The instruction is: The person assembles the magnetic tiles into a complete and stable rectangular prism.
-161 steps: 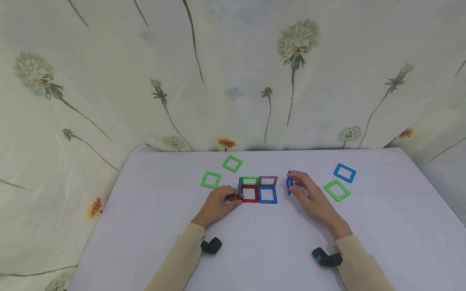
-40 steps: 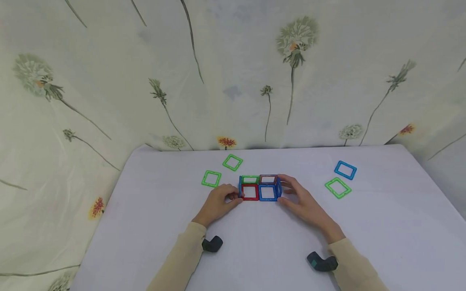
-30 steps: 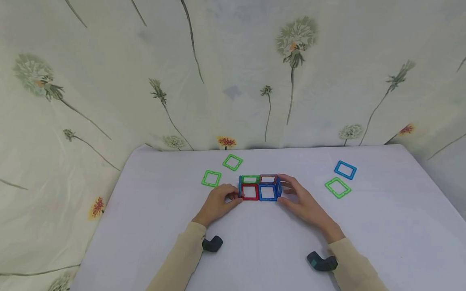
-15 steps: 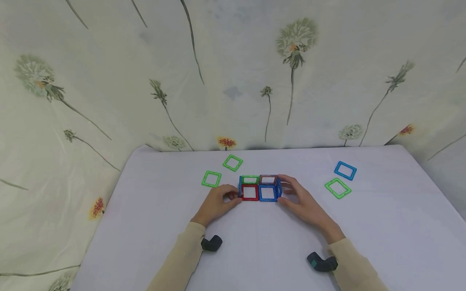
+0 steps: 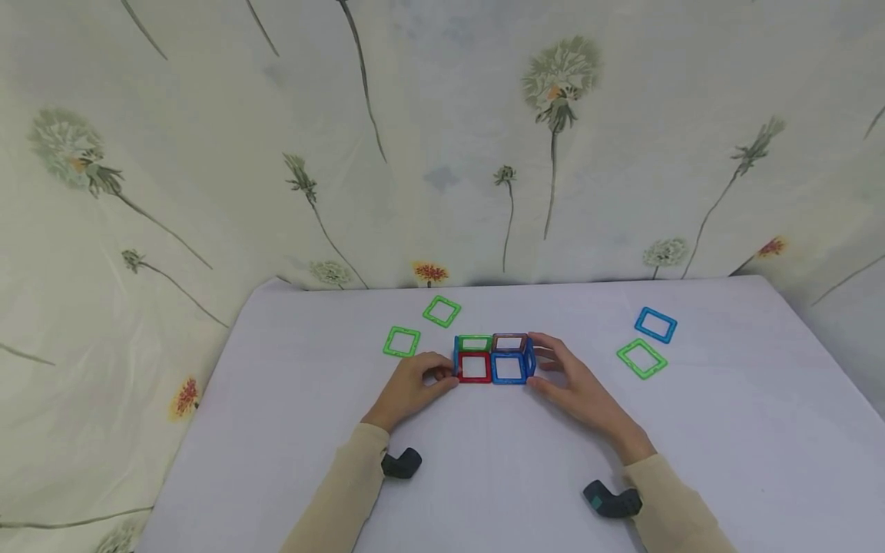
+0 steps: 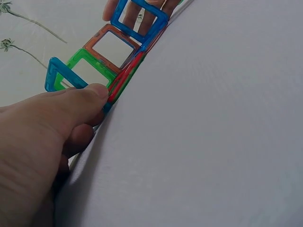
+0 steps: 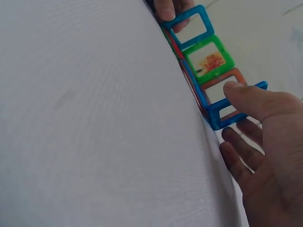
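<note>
Red (image 5: 474,380) and blue (image 5: 508,382) square magnetic tiles lie flat side by side on the table. Behind them a green tile (image 5: 475,336) and an orange-brown tile (image 5: 509,335) stand upright as a back wall. My left hand (image 5: 408,390) pinches the low front corner of the upright blue tile (image 6: 70,75) at the left end, thumb in front. At the right end, my right hand (image 5: 579,388) holds another upright blue tile (image 7: 232,121) between thumb and fingers. That tile stands against the flat blue one and the orange-brown one.
Two loose green tiles (image 5: 401,342) lie behind my left hand, one farther back. A loose blue tile (image 5: 655,325) and a green tile (image 5: 641,359) lie to the right. A flower-printed cloth (image 5: 442,153) hangs behind the white table (image 5: 498,476).
Since the oldest frame, my right hand has moved left and stood its blue tile at the right end of the tile row. Over the last second both hands stay almost still.
</note>
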`<state>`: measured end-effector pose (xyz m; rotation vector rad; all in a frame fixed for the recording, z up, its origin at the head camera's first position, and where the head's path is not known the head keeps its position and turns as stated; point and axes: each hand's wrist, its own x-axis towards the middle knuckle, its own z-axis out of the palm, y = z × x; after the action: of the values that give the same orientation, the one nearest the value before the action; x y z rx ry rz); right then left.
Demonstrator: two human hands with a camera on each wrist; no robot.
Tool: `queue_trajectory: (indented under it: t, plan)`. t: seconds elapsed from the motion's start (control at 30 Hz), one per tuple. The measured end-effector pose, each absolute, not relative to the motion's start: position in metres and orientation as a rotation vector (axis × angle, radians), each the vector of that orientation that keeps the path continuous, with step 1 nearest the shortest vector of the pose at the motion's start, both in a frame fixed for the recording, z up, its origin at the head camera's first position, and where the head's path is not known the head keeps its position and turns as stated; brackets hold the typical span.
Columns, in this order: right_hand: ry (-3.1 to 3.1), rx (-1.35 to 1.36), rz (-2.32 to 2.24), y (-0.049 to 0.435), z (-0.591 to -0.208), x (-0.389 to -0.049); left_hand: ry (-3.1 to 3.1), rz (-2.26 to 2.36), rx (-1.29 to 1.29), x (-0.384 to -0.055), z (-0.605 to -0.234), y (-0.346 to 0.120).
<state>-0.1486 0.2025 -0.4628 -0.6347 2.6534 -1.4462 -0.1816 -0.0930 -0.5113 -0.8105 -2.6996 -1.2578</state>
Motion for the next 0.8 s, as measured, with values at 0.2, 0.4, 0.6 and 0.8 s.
queue_trajectory:
  t: [0.2, 0.4, 0.6, 0.8]
  plan:
    - [2.662, -0.623, -1.438, 0.205, -0.461, -0.147, -2.701, -1.256, -0.807, -0.182, -0.512, -0.093]
    - [2.690, -0.591, -1.458, 0.214, -0.465, -0.147, -2.691, -1.252, -0.805, -0.182, -0.513, -0.093]
    - [2.747, -0.601, -1.452, 0.233, -0.486, -0.157, -2.697, -1.264, -0.789, -0.182, -0.513, -0.092]
    - [2.872, -0.442, -1.328, 0.252, -0.492, -0.159, -2.702, -1.261, -0.791, -0.182, -0.512, -0.092]
